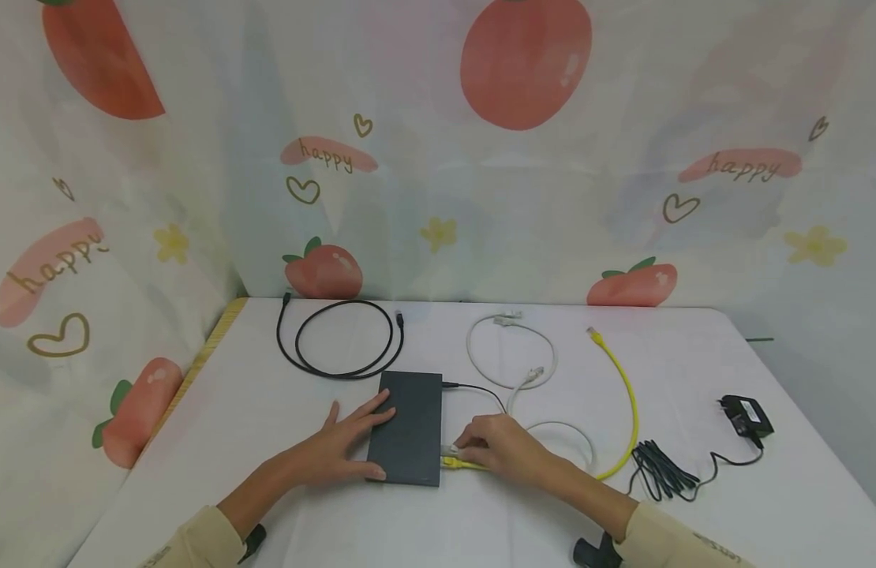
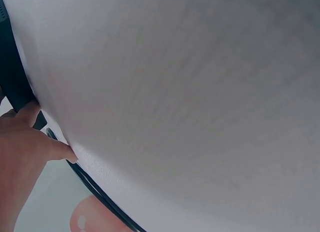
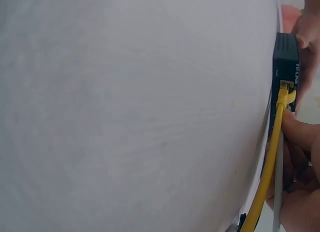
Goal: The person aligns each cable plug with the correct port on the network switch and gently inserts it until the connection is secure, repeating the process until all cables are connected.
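Observation:
A dark flat network switch (image 1: 413, 426) lies on the white table. My left hand (image 1: 335, 454) rests on its left side with fingers spread and straight, thumb at the near left corner. At the right edge of the switch, my right hand (image 1: 509, 450) pinches the plug (image 1: 449, 450) of a light grey network cable (image 3: 278, 202). Just nearer than that plug, a yellow network cable (image 3: 270, 167) sits plugged into a port. A thin black power lead (image 1: 473, 386) enters the same side farther back. The right fingers partly hide the grey plug.
Behind the switch lies a coiled black cable (image 1: 349, 375). More light grey cable (image 1: 469, 347) loops at the back middle. The yellow cable's other plug (image 1: 594, 336) points backward. At right are a bundled black cord (image 1: 661, 471) and a power adapter (image 1: 749, 416). A patterned curtain (image 1: 438, 173) hangs behind the table.

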The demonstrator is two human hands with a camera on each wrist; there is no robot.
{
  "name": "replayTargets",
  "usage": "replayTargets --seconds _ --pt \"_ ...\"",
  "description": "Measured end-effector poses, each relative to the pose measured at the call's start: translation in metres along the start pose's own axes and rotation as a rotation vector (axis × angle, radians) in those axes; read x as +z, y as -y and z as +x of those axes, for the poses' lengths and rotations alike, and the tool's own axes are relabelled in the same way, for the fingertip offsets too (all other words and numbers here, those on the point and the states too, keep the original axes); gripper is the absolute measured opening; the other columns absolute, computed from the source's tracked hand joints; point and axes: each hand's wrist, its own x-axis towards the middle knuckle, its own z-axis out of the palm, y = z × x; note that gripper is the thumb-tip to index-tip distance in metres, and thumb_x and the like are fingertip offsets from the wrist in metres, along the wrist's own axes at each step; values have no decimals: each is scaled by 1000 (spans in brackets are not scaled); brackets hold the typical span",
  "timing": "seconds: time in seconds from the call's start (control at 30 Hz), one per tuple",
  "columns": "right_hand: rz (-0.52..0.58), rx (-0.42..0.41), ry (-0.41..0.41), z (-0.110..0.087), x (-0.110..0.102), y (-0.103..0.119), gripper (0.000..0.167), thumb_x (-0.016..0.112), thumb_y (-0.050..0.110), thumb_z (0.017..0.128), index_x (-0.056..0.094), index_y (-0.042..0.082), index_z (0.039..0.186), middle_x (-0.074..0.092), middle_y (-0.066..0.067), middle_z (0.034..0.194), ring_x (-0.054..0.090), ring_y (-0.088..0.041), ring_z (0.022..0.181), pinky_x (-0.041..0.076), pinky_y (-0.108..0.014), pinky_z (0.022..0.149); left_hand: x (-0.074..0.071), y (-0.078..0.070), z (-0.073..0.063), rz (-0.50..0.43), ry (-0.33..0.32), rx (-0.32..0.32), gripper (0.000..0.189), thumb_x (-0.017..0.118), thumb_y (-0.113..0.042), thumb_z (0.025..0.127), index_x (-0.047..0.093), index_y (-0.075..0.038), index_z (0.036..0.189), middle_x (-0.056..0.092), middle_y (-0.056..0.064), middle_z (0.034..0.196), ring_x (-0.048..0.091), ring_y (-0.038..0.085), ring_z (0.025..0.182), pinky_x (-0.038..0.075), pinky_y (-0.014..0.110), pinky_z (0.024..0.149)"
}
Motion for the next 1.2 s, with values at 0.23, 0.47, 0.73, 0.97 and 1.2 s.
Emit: replayTargets --seconds 0.23,0.47,0.73,0.97,1.2 --pt "15 25 -2 -2 1 1 9 73 12 83 73 8 90 67 8 84 57 1 74 48 -19 64 1 1 1 3 -4 2 85 66 -55 81 29 -22 149 3 -5 157 12 16 140 -13 62 103" --pt "8 -36 9 1 1 1 9 71 10 84 74 8 92 63 10 82 54 0 72 47 -18 61 2 2 1 -1 -5 -1 85 66 -55 81 29 -22 149 4 -5 157 11 16 141 -14 61 103" --pt "106 -12 -5 3 1 -1 7 72 7 82 75 6 89 68 4 83 59 -2 76 50 -20 65 2 2 5 11 5 5 86 65 -57 81 27 -22 150 2 -6 157 11 16 141 -14 62 103" --pt "188 61 21 7 0 -1 7 74 3 78 75 7 84 70 5 84 62 -6 79 51 -23 68 1 0 6 26 36 -13 88 64 -56 81 24 -21 151 -1 -4 157 11 17 140 -14 61 103" --pt "201 93 25 13 0 4 6 76 5 77 75 8 82 71 5 82 63 -7 79 51 -24 69 -2 -3 5 49 56 -11 87 63 -56 82 23 -20 151 -2 -3 157 11 17 140 -13 63 102"
